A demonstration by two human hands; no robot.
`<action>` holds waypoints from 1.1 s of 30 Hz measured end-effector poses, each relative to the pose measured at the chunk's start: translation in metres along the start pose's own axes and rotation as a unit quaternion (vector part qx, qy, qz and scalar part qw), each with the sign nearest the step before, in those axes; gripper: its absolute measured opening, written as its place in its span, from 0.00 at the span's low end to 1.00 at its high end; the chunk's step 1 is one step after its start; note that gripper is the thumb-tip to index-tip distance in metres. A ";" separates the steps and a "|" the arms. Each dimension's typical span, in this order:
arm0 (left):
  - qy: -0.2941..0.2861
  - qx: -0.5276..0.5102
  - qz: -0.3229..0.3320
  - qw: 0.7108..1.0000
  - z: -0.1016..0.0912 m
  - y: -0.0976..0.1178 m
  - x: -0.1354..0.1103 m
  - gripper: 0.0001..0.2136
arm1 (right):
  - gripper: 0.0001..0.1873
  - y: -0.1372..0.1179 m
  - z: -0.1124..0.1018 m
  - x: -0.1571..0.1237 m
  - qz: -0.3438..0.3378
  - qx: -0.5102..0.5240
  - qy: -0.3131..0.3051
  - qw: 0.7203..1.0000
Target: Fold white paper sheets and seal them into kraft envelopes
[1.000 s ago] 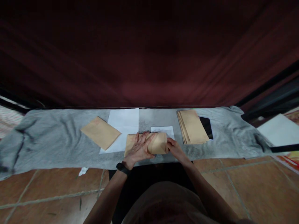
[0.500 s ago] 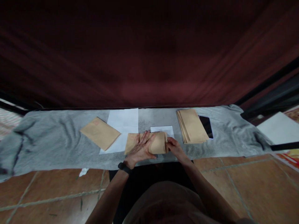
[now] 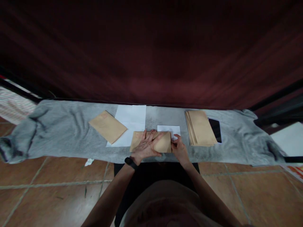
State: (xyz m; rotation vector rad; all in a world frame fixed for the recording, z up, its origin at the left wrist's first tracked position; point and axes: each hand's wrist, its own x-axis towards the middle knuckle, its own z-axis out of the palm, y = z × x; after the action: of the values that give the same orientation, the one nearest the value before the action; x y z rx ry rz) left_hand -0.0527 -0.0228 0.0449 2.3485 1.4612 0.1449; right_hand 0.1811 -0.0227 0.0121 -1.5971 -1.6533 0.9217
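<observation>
A brown paper envelope [image 3: 165, 145] lies lengthwise before me on the grey cloth. My left hand [image 3: 147, 146] rests on it, palm down with fingers spread, and wears a dark wristband. At the envelope's right end is my right hand [image 3: 179, 148], its fingers curled and pinching the edge; the fingertips are partly hidden. Just behind the envelope, a small white paper [image 3: 168, 128] shows, partly covered by it. To the left, a second brown envelope [image 3: 107, 126] lies slanted over a large creased white sheet [image 3: 131, 118].
Right of my hands is a fanned stack of brown envelopes [image 3: 201, 127], with a phone [image 3: 215, 130] beside it. Grey cloth [image 3: 71, 126] covers the narrow surface. A dark red curtain [image 3: 151, 63] hangs behind; dark bars flank both sides. Tiled floor [image 3: 59, 173] lies below.
The envelope's right end, slightly raised before, now looks flat, with my right hand still at it. My left hand stays spread on top. The whole view has turned and shifted slightly.
</observation>
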 end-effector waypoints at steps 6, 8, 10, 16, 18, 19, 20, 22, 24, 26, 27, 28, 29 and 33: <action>0.002 -0.009 -0.008 1.000 -0.005 0.007 -0.001 0.54 | 0.16 -0.002 -0.003 -0.003 -0.040 -0.106 -0.001 0.994; -0.003 -0.009 -0.009 1.000 -0.005 0.006 -0.001 0.54 | 0.12 -0.001 -0.004 -0.003 -0.043 -0.141 -0.023 0.989; -0.007 -0.011 -0.007 1.000 -0.004 0.004 -0.002 0.54 | 0.13 -0.001 -0.004 -0.002 -0.044 -0.139 -0.040 0.988; 0.003 -0.007 0.007 1.000 -0.004 0.002 -0.001 0.54 | 0.16 -0.004 -0.004 0.008 0.001 0.004 -0.068 0.998; 0.005 -0.006 0.009 1.000 -0.004 0.002 -0.002 0.55 | 0.16 -0.005 -0.006 0.012 0.026 0.029 -0.079 0.996; 0.004 -0.005 0.009 1.000 -0.004 0.002 -0.002 0.55 | 0.16 -0.006 -0.007 0.013 0.034 0.033 -0.084 0.995; 0.003 -0.004 0.009 1.000 -0.003 0.002 -0.002 0.56 | 0.16 -0.006 -0.008 0.015 0.037 0.036 -0.089 0.995; 0.000 -0.004 0.009 1.000 -0.003 0.001 -0.001 0.56 | 0.15 -0.005 -0.008 0.016 0.035 0.051 -0.102 0.993; 0.002 -0.008 0.010 1.000 -0.003 0.001 -0.001 0.56 | 0.14 -0.004 -0.006 0.018 0.040 0.077 -0.119 0.989; 0.004 -0.011 0.014 1.000 -0.003 0.001 -0.001 0.55 | 0.12 -0.003 -0.004 0.019 0.054 0.102 -0.121 0.986; 0.004 -0.011 0.015 1.000 -0.004 0.001 0.000 0.55 | 0.12 -0.004 -0.003 0.020 0.059 0.108 -0.117 0.986; 0.004 -0.010 0.016 1.000 -0.004 0.001 0.000 0.55 | 0.11 -0.005 -0.003 0.021 0.061 0.110 -0.111 0.986; 0.003 -0.009 0.017 1.000 -0.004 0.001 0.000 0.55 | 0.11 -0.006 -0.003 0.021 0.061 0.111 -0.107 0.986; 0.006 -0.004 0.017 1.000 -0.004 0.002 0.001 0.57 | 0.16 -0.015 -0.002 0.020 0.080 0.188 -0.131 0.970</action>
State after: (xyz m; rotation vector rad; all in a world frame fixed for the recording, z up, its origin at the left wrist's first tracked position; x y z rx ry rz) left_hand -0.0514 -0.0215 0.0492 2.3702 1.4252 0.1728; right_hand 0.1742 -0.0027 0.0252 -1.4050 -1.4191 1.4858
